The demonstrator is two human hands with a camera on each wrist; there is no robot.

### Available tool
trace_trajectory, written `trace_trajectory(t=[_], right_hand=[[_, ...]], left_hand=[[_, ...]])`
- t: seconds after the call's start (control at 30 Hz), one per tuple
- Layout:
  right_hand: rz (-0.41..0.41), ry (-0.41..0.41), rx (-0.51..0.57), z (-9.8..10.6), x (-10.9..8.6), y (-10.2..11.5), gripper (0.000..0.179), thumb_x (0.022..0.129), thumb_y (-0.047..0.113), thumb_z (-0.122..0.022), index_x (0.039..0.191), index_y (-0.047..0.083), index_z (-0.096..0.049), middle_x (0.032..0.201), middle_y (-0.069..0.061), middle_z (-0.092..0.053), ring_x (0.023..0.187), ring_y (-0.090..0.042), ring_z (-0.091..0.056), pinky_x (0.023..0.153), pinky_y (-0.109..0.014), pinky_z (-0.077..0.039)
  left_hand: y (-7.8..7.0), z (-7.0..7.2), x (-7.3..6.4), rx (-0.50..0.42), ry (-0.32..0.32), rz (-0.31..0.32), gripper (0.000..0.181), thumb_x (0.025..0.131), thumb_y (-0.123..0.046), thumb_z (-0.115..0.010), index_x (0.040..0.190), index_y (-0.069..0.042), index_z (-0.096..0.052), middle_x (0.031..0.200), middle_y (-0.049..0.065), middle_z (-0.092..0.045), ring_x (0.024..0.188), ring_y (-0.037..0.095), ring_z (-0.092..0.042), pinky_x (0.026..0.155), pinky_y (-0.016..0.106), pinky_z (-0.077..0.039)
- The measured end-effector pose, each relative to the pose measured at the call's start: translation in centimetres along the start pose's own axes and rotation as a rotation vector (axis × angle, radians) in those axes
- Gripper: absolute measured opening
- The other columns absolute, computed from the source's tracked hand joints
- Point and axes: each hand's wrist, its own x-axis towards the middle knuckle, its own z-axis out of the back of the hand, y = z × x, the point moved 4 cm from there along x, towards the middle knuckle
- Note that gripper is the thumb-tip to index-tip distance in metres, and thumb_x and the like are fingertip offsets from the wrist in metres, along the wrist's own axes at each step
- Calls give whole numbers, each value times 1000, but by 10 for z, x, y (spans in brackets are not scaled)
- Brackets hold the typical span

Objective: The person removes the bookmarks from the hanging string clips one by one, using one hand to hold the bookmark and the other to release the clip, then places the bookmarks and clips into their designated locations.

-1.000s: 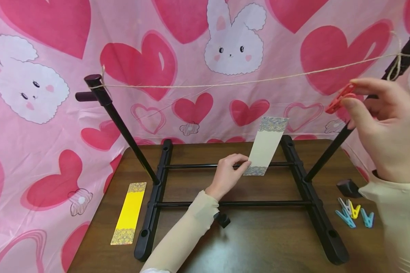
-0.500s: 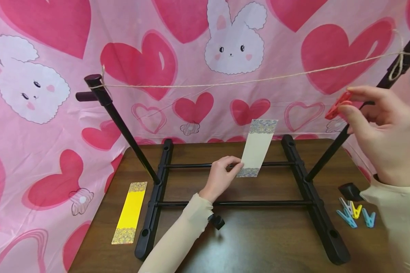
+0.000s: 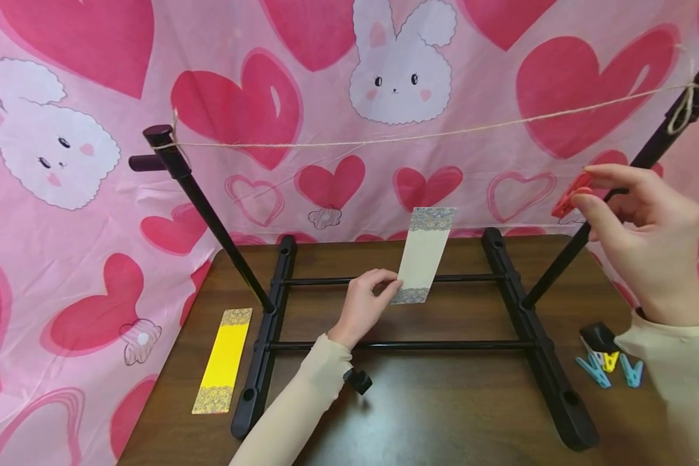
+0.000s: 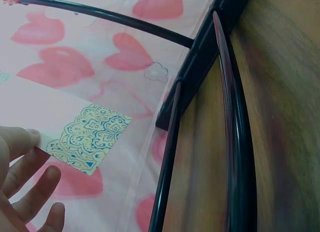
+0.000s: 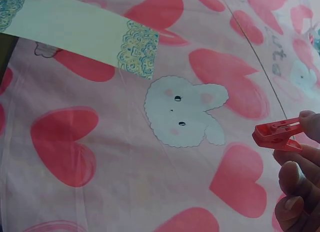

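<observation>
My left hand point(image 3: 366, 301) pinches the lower left edge of a cream card point(image 3: 424, 257) with blue-and-yellow lace-patterned ends. The card is upright, leaning a little to the right, below a thin string point(image 3: 443, 134). In the left wrist view the thumb lies on the card's patterned end point(image 4: 92, 139). On the right, my right hand point(image 3: 655, 236) pinches a red clothespin point(image 3: 572, 194) between thumb and fingers, beside the right post. The right wrist view shows this red clothespin point(image 5: 277, 135) well apart from the card point(image 5: 75, 34).
The string is tied between two posts of a black stand point(image 3: 262, 369). A yellow card point(image 3: 223, 360) lies left of the stand. Blue, yellow and grey clothespins point(image 3: 610, 362) lie at the right, under my right forearm. A pink heart-and-rabbit cloth point(image 3: 326, 77) hangs behind.
My left hand has carried the cream card to the left and slightly down. My right hand has come down and a little left with the red clothespin, away from the string.
</observation>
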Motion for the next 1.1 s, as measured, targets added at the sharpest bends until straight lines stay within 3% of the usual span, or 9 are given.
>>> trace_trajectory(t=[0.23,0.47,0.8,0.97,1.1], right_hand=[[-44,18,21,-3,-8,-9,36,91,-1,-77,127,-3,-70,89,27,-66,53,6,-48,55,-6,-41],[-43,32,-12,-5,-17,-14,38,87,-7,-79,125,-5,-71,84,35,-62,55,11,-48,55,-7,-36],[-35,34,-13,-6,-26,-8,36,87,-10,-78,121,-10,-69,80,35,-58,56,14,-45,53,-7,-31],[-51,40,-22,-5,-31,-19,37,86,-10,-78,122,-8,-69,77,34,-57,56,12,-44,52,-10,-30],[-82,57,-46,-6,-36,-31,43,84,-12,-79,125,-4,-70,84,35,-59,56,11,-44,51,-10,-31]], left_hand=[[6,9,-3,31,-34,-10,12,96,-16,-77,104,-7,-79,100,5,-76,91,16,-68,85,41,-60],[9,20,-7,51,-50,-2,12,97,-16,-76,104,-8,-79,100,3,-76,92,16,-68,87,40,-58],[14,34,-16,39,-59,48,11,97,-15,-75,105,-7,-79,100,4,-75,92,17,-67,87,44,-58],[16,37,-19,40,-63,67,11,97,-15,-76,105,-8,-79,100,3,-76,93,17,-68,88,43,-59],[19,39,-23,40,-69,66,11,96,-15,-77,105,-8,-79,101,3,-76,93,18,-69,90,45,-59]])
